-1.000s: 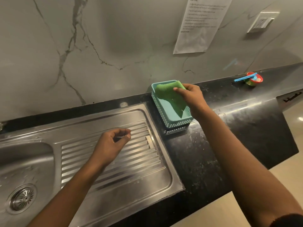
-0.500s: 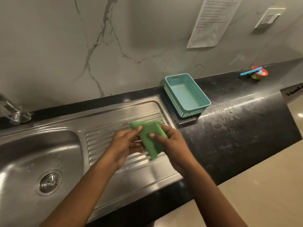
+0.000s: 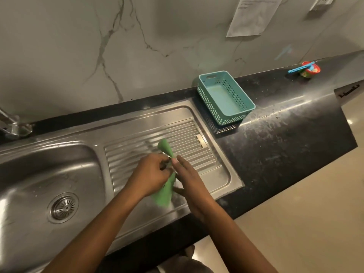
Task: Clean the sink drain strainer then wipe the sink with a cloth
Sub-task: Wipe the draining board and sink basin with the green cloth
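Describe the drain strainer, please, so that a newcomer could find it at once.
Start at the steel sink set in the black counter. In the floor of its basin, left of the ribbed draining board, lies the drain strainer: the only round, slotted metal disc there.

Both hands are meeting over the ribbed drainboard (image 3: 157, 134) of the steel sink (image 3: 49, 170). The left hand (image 3: 149, 174) is pinching the green cloth (image 3: 166, 191) at its gathered middle, while the right hand (image 3: 189, 178) is lying against it with fingers extended; motion blur is making it hard to tell whether the right is actually gripping. One end of the cloth is sticking up above the fingertips, the other hanging below the hands. The drain strainer (image 3: 63, 207) is sitting in the basin floor to the left. A teal basket (image 3: 244, 113) is standing on the black counter (image 3: 275, 144) just beside the drainboard.
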`<state>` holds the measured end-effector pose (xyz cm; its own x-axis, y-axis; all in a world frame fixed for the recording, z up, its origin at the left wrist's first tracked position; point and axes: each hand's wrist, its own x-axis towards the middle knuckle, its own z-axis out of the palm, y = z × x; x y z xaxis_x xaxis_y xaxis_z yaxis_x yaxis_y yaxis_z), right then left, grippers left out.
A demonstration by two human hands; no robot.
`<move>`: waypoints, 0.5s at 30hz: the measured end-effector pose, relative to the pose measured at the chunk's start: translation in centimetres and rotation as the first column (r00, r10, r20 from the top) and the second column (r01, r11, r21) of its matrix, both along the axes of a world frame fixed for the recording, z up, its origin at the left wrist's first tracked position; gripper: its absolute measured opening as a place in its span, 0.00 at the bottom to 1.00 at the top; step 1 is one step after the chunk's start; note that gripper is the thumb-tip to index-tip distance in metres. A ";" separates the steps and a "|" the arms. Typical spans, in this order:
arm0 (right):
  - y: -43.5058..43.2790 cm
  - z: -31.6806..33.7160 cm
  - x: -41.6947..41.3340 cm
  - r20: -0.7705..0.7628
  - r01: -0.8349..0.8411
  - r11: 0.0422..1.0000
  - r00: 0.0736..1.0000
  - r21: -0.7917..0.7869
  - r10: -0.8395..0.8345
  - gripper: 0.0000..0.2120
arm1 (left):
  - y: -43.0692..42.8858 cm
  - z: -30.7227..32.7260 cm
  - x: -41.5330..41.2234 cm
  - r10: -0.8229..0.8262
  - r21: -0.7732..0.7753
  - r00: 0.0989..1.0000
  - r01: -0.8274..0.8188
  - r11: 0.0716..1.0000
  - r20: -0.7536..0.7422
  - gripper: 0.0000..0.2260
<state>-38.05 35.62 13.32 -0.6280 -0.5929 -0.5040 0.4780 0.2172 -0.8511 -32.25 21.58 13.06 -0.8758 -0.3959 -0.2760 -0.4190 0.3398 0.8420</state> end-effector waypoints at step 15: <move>4.2 -1.7 -13.5 -0.716 0.201 0.877 0.667 0.436 0.204 0.22 | 0.1 -1.3 -1.3 0.253 0.290 0.961 -0.212 0.933 -0.111 0.07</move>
